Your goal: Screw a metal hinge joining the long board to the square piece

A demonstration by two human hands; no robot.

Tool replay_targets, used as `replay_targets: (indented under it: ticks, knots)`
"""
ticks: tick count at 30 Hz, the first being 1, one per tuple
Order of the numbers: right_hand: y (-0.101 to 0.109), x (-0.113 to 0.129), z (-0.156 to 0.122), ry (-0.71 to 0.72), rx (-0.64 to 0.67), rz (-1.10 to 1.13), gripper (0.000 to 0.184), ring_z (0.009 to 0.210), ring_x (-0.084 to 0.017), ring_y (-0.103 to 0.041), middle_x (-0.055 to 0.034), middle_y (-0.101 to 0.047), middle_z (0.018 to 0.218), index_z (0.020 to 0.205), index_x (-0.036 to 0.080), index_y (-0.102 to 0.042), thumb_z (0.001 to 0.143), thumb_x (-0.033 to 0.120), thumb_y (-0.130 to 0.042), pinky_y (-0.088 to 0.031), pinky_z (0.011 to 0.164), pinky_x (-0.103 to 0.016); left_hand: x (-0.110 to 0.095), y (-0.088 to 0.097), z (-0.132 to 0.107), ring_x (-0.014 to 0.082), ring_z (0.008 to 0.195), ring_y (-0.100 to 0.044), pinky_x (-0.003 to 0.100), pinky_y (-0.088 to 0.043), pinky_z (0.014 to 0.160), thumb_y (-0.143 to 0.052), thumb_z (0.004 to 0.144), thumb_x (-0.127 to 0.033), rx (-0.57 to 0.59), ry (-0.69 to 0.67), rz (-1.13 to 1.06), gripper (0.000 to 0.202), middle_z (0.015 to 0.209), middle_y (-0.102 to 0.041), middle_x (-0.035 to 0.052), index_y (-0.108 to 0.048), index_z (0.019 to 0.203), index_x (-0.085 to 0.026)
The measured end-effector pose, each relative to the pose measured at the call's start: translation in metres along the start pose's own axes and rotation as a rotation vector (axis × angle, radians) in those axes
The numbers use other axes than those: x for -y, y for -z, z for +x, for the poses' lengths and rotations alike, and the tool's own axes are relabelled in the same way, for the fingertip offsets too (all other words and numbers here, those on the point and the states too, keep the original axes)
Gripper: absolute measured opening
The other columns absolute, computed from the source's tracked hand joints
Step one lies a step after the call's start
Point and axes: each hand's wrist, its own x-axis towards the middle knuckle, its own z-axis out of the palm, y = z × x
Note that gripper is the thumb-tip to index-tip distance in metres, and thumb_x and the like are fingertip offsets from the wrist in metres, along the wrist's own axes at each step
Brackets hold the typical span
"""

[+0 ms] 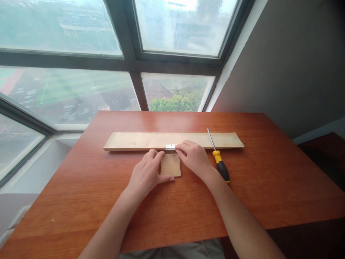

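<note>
A small square piece of wood (pixel 171 166) lies flat on the table, with small dark holes along its far edge. My left hand (pixel 147 169) grips it, the fingers at its far left corner and the thumb along its near edge. Just beyond it, a silver metal hinge (pixel 170 146) rests at the near edge of a long pale wooden board (pixel 140 140). The fingertips of my right hand (pixel 194 156) are pinched at the hinge's right end, partly covering it. To the right of that hand, a yellow and black screwdriver (pixel 221 166) leans with its shaft across the board.
The reddish-brown wooden table (pixel 172 212) carries all these things. Large windows with dark frames (pixel 132 64) stand behind it and to the left. A grey wall (pixel 291 68) rises at the right. My lap shows beneath the near table edge.
</note>
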Motion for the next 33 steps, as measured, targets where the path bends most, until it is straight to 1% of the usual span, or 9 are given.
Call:
replay_targets:
  ticks: [4, 6, 9, 13, 18, 21, 24, 27, 33]
  knots:
    - [0.0, 0.0, -0.001, -0.012, 0.016, 0.006, 0.02, 0.089, -0.017, -0.065, -0.003, -0.073, 0.096, 0.098, 0.023, -0.073, 0.097, 0.024, -0.053, -0.042, 0.076, -0.028, 0.001, -0.003, 0.001, 0.0325, 0.121, -0.056, 0.042, -0.045, 0.099, -0.084, 0.068, -0.042, -0.081, 0.002, -0.132, 0.077, 0.129, -0.058, 0.0125, -0.048, 0.133, -0.023]
    - [0.0, 0.0, -0.001, -0.015, 0.02, 0.007, 0.02, 0.09, -0.018, -0.065, -0.0032, -0.073, 0.096, 0.099, 0.023, -0.073, 0.097, 0.024, -0.053, -0.043, 0.077, -0.028, 0.0, -0.006, 0.002, 0.0335, 0.122, -0.056, 0.044, -0.044, 0.102, -0.084, 0.068, -0.038, -0.084, 0.023, -0.235, 0.08, 0.132, -0.059, 0.014, -0.045, 0.137, -0.022]
    - [0.0, 0.001, -0.001, -0.015, 0.022, 0.011, 0.019, 0.091, -0.018, -0.065, -0.0035, -0.072, 0.097, 0.098, 0.023, -0.073, 0.097, 0.024, -0.054, -0.043, 0.077, -0.028, -0.002, -0.009, 0.002, 0.0333, 0.116, -0.061, 0.043, -0.047, 0.097, -0.083, 0.068, -0.035, -0.064, 0.082, -0.43, 0.084, 0.128, -0.062, 0.0136, -0.043, 0.141, -0.023]
    - [0.001, 0.002, -0.001, -0.003, 0.032, 0.021, 0.018, 0.091, -0.017, -0.064, -0.0032, -0.071, 0.098, 0.098, 0.023, -0.072, 0.096, 0.022, -0.055, -0.042, 0.076, -0.028, -0.006, -0.012, 0.002, 0.0268, 0.1, -0.066, 0.037, -0.054, 0.085, -0.08, 0.07, -0.032, -0.042, 0.119, -0.791, 0.083, 0.12, -0.065, 0.0112, -0.041, 0.143, -0.024]
    - [0.003, 0.002, -0.001, 0.011, 0.046, 0.04, 0.015, 0.091, -0.017, -0.063, -0.0028, -0.07, 0.096, 0.099, 0.023, -0.071, 0.095, 0.022, -0.057, -0.043, 0.077, -0.027, -0.015, -0.01, 0.004, 0.0242, 0.106, -0.065, 0.033, -0.054, 0.087, -0.08, 0.07, -0.029, 0.005, 0.176, -1.176, 0.075, 0.122, -0.062, 0.0119, -0.043, 0.135, -0.021]
    - [0.003, 0.002, -0.001, 0.01, 0.049, 0.054, 0.016, 0.092, -0.017, -0.063, -0.0028, -0.07, 0.098, 0.099, 0.022, -0.071, 0.095, 0.021, -0.056, -0.043, 0.078, -0.027, -0.018, -0.009, 0.005, 0.0211, 0.105, -0.064, 0.029, -0.052, 0.087, -0.078, 0.073, -0.03, -0.032, 0.22, -1.331, 0.065, 0.119, -0.063, 0.0096, -0.047, 0.129, -0.02]
    - [0.003, 0.003, -0.001, 0.007, 0.051, 0.064, 0.017, 0.093, -0.017, -0.063, -0.0029, -0.07, 0.098, 0.099, 0.022, -0.072, 0.096, 0.021, -0.055, -0.044, 0.079, -0.026, -0.017, -0.011, 0.007, 0.0163, 0.092, -0.063, 0.024, -0.05, 0.078, -0.073, 0.078, -0.032, -0.056, 0.271, -1.415, 0.047, 0.106, -0.065, 0.0047, -0.054, 0.119, -0.02]
    - [0.004, 0.003, -0.001, 0.006, 0.052, 0.073, 0.018, 0.093, -0.016, -0.064, -0.0025, -0.07, 0.098, 0.098, 0.022, -0.072, 0.096, 0.021, -0.054, -0.044, 0.079, -0.026, -0.015, -0.013, 0.009, 0.0121, 0.077, -0.06, 0.021, -0.046, 0.067, -0.071, 0.078, -0.032, -0.051, 0.311, -1.427, 0.031, 0.096, -0.065, 0.0014, -0.059, 0.104, -0.02]
    - [0.005, 0.003, -0.003, 0.011, 0.052, 0.088, 0.018, 0.093, -0.016, -0.064, -0.0021, -0.07, 0.099, 0.098, 0.022, -0.073, 0.095, 0.019, -0.056, -0.044, 0.079, -0.026, -0.011, -0.01, 0.017, 0.0101, 0.064, -0.052, 0.019, -0.037, 0.056, -0.068, 0.073, -0.025, 0.027, 0.302, -1.306, 0.02, 0.08, -0.063, -0.0003, -0.062, 0.091, -0.018]
